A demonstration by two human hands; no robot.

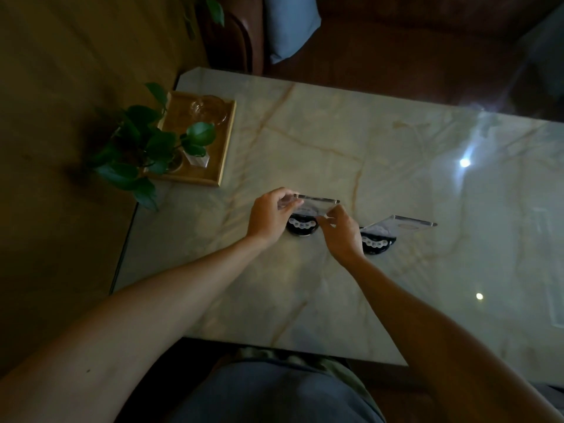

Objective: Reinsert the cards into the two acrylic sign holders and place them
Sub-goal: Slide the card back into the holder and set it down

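Two clear acrylic sign holders stand side by side on the marble table (396, 148). The left holder (317, 200) shows a card with a dark lower part and a row of white dots (300, 225). My left hand (270, 216) grips its left end, and my right hand (341, 232) pinches its lower right corner. The right holder (409, 222) stands alone, untouched, with a similar dark card (377, 244) showing at its base, partly hidden behind my right wrist.
A wooden tray (224, 154) sits at the table's far left corner, carrying a glass dish (209, 109) and a leafy potted plant (143, 145). A dark sofa with a blue cushion (290, 25) lies beyond the table. My lap is at the near edge.
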